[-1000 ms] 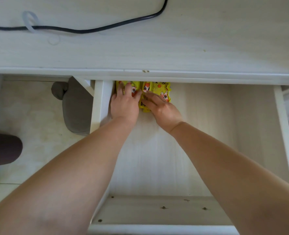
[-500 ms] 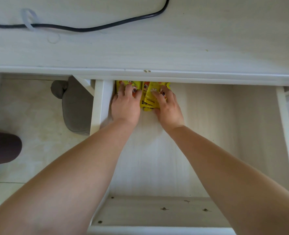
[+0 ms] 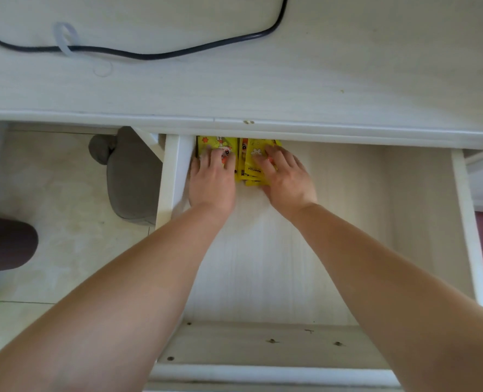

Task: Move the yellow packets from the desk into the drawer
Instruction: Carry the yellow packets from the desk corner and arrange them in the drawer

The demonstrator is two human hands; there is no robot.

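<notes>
Several yellow packets (image 3: 250,162) with cartoon prints lie in the far left corner of the open white drawer (image 3: 404,222), partly under the desk's front edge. My left hand (image 3: 213,179) rests flat on the left packets (image 3: 216,144), fingers spread. My right hand (image 3: 287,176) lies on the right stack, fingers straight across it and thumb at its near edge. No packets show on the desk top (image 3: 263,86).
A black cable (image 3: 149,53) with a clear loop runs across the desk top. Left of the drawer, a grey slipper (image 3: 129,176) lies on the tiled floor. The drawer's right half and front are bare wood.
My right hand turned from lying diagonally across the right packets to resting straight on them, squaring that stack beside the left one. My left hand stayed in place.
</notes>
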